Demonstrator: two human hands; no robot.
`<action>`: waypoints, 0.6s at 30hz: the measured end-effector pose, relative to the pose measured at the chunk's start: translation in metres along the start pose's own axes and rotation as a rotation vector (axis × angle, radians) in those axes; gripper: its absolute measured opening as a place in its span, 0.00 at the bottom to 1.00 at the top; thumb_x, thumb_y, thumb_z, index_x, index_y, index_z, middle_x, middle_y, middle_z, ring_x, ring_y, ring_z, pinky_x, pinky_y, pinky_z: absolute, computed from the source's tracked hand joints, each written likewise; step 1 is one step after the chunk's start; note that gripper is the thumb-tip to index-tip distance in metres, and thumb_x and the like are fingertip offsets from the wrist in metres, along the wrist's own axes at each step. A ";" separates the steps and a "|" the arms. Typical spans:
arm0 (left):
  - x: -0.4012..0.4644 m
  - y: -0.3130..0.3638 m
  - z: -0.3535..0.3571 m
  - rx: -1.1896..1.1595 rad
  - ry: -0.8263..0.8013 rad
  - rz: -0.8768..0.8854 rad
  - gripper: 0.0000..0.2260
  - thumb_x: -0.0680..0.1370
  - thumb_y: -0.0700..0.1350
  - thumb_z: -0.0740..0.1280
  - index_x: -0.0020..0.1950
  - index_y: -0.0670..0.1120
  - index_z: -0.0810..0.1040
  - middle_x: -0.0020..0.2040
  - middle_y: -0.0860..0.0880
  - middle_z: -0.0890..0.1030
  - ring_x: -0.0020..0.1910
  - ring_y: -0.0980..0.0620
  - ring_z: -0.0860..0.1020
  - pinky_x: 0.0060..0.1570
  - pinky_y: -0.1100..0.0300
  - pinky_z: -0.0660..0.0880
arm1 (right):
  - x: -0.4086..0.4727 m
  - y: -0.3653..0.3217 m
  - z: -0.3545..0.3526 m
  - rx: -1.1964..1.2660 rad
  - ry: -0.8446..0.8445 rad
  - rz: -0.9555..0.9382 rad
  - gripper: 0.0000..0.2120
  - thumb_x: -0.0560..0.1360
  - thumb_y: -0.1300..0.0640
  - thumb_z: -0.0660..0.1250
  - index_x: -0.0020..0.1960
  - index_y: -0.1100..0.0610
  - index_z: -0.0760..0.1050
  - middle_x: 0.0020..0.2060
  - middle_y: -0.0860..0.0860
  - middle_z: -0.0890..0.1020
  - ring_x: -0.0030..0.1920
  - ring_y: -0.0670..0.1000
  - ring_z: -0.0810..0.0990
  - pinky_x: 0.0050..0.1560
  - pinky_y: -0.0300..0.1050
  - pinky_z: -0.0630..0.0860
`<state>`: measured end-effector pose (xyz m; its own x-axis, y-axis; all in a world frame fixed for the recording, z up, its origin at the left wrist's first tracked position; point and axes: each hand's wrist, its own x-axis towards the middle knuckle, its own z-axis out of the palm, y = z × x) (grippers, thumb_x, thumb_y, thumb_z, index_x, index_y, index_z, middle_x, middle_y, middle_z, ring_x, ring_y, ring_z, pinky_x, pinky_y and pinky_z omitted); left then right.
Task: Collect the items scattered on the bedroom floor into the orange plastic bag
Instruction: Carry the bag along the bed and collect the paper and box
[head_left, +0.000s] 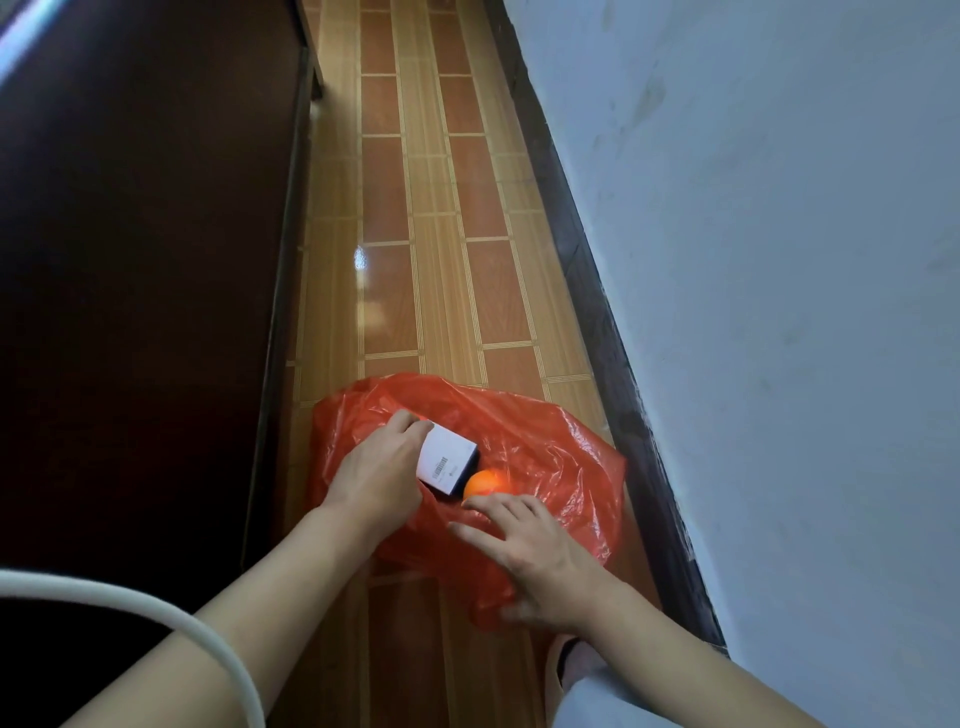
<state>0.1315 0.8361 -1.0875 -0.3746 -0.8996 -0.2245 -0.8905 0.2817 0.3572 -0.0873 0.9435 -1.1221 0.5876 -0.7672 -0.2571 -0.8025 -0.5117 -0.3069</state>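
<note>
Orange plastic bag (550, 447) spread on tiled floor (447, 218), between dark furniture (135, 270) and wall (779, 260). Left hand (379, 470) over bag mouth, fingers curled around white box (448, 458) with barcode label. Orange ball (485, 485) in bag, touching box corner. Right hand (540, 558) on bag's near edge, fingers spread and straight, index tip beside ball, holding nothing. White cable (156, 608) at lower left.

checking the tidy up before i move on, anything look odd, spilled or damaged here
Nothing stands out. The orange bag lies crumpled on the tiled floor. The left hand holds a white box over it, beside an orange ball. The right hand rests open on the bag. Nothing is spilled or torn.
</note>
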 end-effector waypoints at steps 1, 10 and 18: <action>0.000 0.001 -0.001 -0.011 0.009 0.000 0.28 0.75 0.31 0.64 0.75 0.48 0.71 0.67 0.51 0.73 0.58 0.44 0.79 0.48 0.49 0.79 | 0.000 0.001 0.003 -0.036 0.032 0.004 0.43 0.68 0.52 0.77 0.79 0.49 0.62 0.76 0.54 0.66 0.74 0.57 0.66 0.71 0.57 0.68; 0.000 0.008 -0.017 -0.034 0.156 0.028 0.13 0.79 0.40 0.69 0.63 0.48 0.77 0.56 0.51 0.79 0.48 0.50 0.79 0.39 0.54 0.80 | 0.016 0.015 -0.015 -0.047 0.449 0.049 0.05 0.74 0.55 0.71 0.49 0.54 0.81 0.52 0.52 0.79 0.52 0.54 0.75 0.47 0.51 0.73; 0.012 0.022 -0.044 0.074 0.304 0.043 0.03 0.79 0.47 0.69 0.51 0.51 0.82 0.43 0.53 0.82 0.36 0.46 0.81 0.31 0.53 0.78 | 0.039 0.024 -0.080 -0.021 0.589 0.211 0.10 0.75 0.54 0.64 0.51 0.49 0.84 0.36 0.46 0.79 0.36 0.53 0.79 0.37 0.50 0.73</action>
<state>0.1186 0.8166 -1.0429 -0.3281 -0.9416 0.0751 -0.8961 0.3354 0.2907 -0.0924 0.8706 -1.0662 0.2651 -0.9340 0.2395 -0.9003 -0.3287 -0.2854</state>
